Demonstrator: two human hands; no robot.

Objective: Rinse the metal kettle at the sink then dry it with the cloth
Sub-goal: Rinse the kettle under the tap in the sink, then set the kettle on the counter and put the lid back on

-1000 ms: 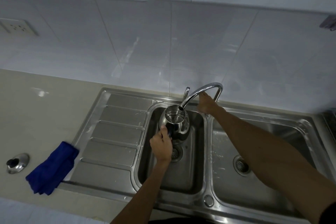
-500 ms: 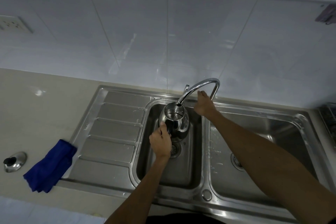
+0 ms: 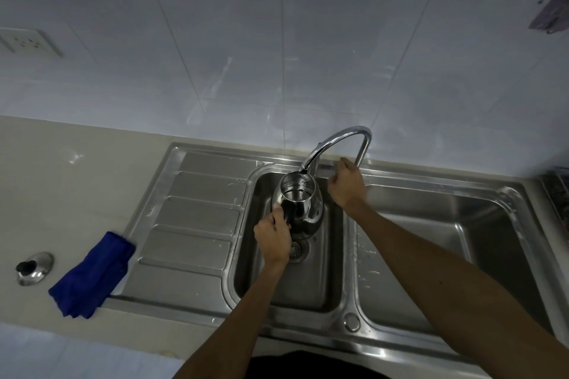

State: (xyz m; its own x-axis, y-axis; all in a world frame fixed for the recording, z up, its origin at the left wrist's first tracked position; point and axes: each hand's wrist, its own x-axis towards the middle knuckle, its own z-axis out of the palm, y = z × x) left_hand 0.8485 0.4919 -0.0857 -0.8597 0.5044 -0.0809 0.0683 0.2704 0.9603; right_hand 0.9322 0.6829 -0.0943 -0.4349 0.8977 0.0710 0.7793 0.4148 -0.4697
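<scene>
The shiny metal kettle (image 3: 303,203), lid off, hangs upright over the left sink basin (image 3: 320,283) with its mouth right under the tap spout (image 3: 334,143). My left hand (image 3: 274,238) is shut on the kettle's dark handle from the near side. My right hand (image 3: 347,183) rests at the base of the tap, fingers curled by the upright pipe; what it touches there is hidden. The blue cloth (image 3: 90,277) lies crumpled on the counter at the draining board's left edge.
The kettle's lid (image 3: 34,268) with a black knob lies on the beige counter left of the cloth. A ribbed draining board (image 3: 197,224) sits left of the basin, a second basin (image 3: 431,255) on the right. A tiled wall with a socket (image 3: 27,41) stands behind.
My right hand has slid down from the tap's arch to its base. The kettle stays under the spout in my left hand. My view has tilted a little.
</scene>
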